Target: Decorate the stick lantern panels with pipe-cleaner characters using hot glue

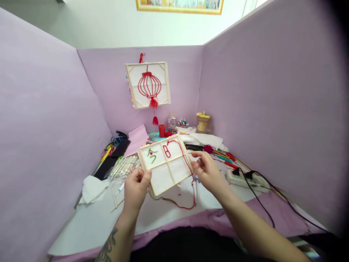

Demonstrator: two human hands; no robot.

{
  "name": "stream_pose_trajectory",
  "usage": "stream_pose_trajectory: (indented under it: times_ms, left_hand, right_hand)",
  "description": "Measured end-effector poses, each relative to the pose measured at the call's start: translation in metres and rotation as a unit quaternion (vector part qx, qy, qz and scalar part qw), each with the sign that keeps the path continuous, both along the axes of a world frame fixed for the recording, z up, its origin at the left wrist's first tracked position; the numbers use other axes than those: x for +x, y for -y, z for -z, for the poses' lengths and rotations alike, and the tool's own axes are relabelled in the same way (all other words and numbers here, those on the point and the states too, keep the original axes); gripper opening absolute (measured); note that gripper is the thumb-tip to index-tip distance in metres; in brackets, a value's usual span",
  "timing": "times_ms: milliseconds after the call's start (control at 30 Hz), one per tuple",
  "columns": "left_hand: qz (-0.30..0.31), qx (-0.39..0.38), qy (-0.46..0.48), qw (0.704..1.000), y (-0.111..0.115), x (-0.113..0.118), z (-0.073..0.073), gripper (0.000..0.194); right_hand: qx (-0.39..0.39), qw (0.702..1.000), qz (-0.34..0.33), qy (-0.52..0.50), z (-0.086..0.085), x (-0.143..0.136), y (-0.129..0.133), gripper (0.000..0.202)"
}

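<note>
A square wooden frame [169, 171] with a white backing and crossed sticks is tilted above the table. My left hand [136, 185] grips its lower left edge, thumb on the front. Green yarn strokes [152, 155] lie in its upper left pane, and a red yarn shape [167, 151] in the upper right. From there a red yarn strand [188, 163] runs down past the right edge and loops on the table. My right hand [204, 167] is beside the frame's right edge, fingers bent close together; whether they pinch the yarn is too small to tell.
A framed red lantern picture [149, 85] hangs on the back panel. Behind the frame stand a red cylinder [161, 131] and a bottle of beads [172, 123]. A power strip [247, 178] with black cables lies right, wrapped sticks [124, 167] and white tissue [92, 189] left.
</note>
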State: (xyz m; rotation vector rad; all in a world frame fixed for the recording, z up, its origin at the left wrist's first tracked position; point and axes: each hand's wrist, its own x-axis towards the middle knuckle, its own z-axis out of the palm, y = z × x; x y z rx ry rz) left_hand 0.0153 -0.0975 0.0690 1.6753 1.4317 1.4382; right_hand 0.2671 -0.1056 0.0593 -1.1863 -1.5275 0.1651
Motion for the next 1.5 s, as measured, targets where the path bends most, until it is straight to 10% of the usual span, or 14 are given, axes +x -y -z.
stream_pose_trajectory:
  times_ms: [367, 933, 1233, 1500]
  left_hand:
    - [-0.020, 0.002, 0.015, 1.000, 0.001, 0.001, 0.006, 0.039]
    - [-0.013, -0.013, 0.043, 0.999, 0.004, 0.001, 0.009, 0.039]
    - [-0.019, -0.005, 0.031, 0.999, 0.004, 0.001, 0.010, 0.039]
    - [-0.018, 0.013, 0.009, 1.000, 0.007, 0.000, 0.011, 0.038]
  right_hand:
    - [0.059, 0.982, 0.087, 0.158, 0.004, -0.021, 0.000, 0.004]
    - [0.145, 0.956, -0.103, 0.235, -0.048, -0.067, 0.002, 0.016]
    - [0.201, 0.970, -0.108, 0.090, -0.044, -0.030, -0.020, 0.015]
    - [0.237, 0.947, -0.095, 0.195, -0.043, -0.013, -0.067, 0.033]
